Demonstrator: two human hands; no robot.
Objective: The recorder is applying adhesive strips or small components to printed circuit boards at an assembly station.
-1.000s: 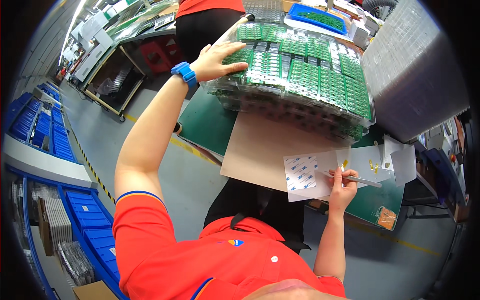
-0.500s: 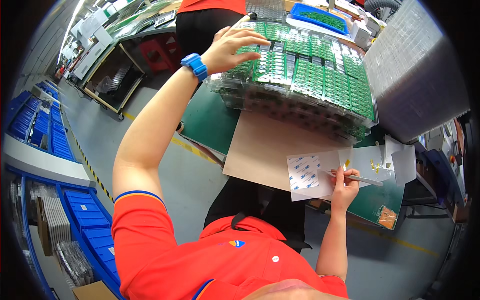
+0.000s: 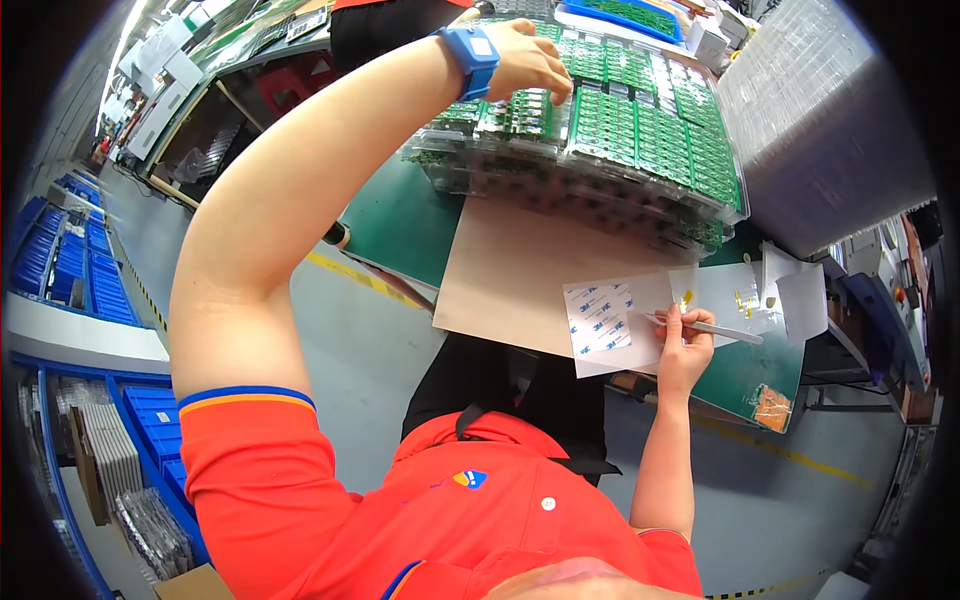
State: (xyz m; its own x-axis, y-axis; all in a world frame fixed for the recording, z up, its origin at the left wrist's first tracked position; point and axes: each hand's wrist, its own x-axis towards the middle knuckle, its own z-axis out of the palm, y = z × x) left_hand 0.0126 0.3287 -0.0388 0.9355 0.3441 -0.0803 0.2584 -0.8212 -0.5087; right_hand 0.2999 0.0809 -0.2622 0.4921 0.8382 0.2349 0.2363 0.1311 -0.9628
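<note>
Since the earlier frames, the left hand point(image 3: 525, 62) has moved inward across the boards point(image 3: 655, 140), from their left edge toward the middle, its elbow swinging out. Its fingers bend downward, slightly apart, over the boards at the back left; whether they touch or grip one, I cannot tell. The green boards lie in rows on top of the tray stack point(image 3: 480, 178), whose clear layers stand at the rear of the green surface point(image 3: 400, 215).

The right hand point(image 3: 687, 345) stays low on the right, its fingers closed narrow on silver tweezers point(image 3: 730, 331), which point left. Just left of it is a white patch point(image 3: 600, 318) with blue print, lying on a pale sheet that overlaps the front edge of a brown sheet point(image 3: 530, 280). Right of the hand, yellow strips point(image 3: 743, 302) lie on another white sheet point(image 3: 712, 285). An orange patch point(image 3: 771, 408) is at the surface's near right corner.

A blue watch point(image 3: 470, 62) circles the left wrist. Beside the boards on the right rises a tall clear stack point(image 3: 830, 130); behind them is a blue tray point(image 3: 640, 29) of green pieces. A co-worker point(image 3: 390, 35) in black trousers stands beyond, and blue bins point(image 3: 155, 420) line the far left.
</note>
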